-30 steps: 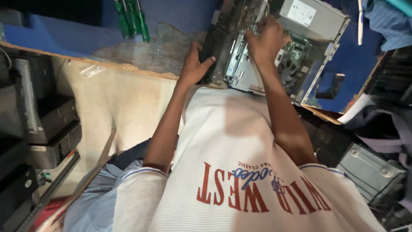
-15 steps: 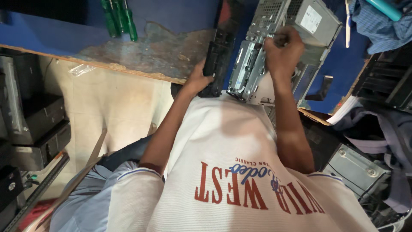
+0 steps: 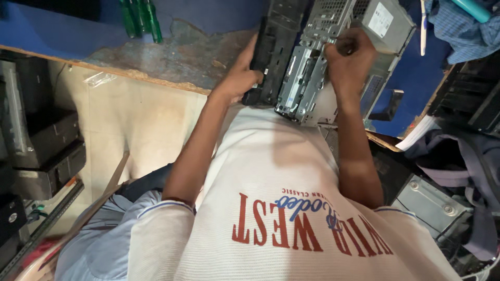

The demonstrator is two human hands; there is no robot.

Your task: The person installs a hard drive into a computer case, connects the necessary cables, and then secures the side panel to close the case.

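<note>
Blue worn bench — hands on computer chassis, grip unclear.

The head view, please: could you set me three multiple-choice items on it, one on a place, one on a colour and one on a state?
1. Where do the screwdrivers lie?
A. On the blue bench, left of the computer case
B. On the floor
C. Inside the case

2. What colour are the screwdriver handles?
A. Red
B. Green
C. Yellow

3. How is the computer case now?
A. Closed
B. Boxed up
C. Open, its metal frame bare

Answers:
1 A: they rest on the bench top, left of the left hand, which grips the black front panel.
2 B: all handles show green.
3 C: the right hand reaches into bare metal framework.
</note>
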